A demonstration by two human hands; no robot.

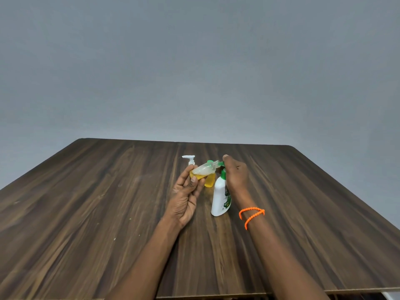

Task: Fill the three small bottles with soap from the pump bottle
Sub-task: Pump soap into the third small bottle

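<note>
My left hand (186, 191) holds a small clear bottle (202, 171) tilted on its side, its open neck pointing right toward the green pump nozzle. Yellow soap lies along the bottle's lower side. My right hand (236, 174) rests on top of the green pump head of the white pump bottle (220, 197), which stands upright on the table. Behind the held bottle stands a small bottle full of yellow soap (210, 180) with a green cap. Further back, a small bottle with a white pump top (190, 160) is mostly hidden by my left fingers.
The dark wooden table (108, 202) stretches wide on both sides, with its far edge against a plain grey wall. An orange beaded band (251, 214) is on my right wrist.
</note>
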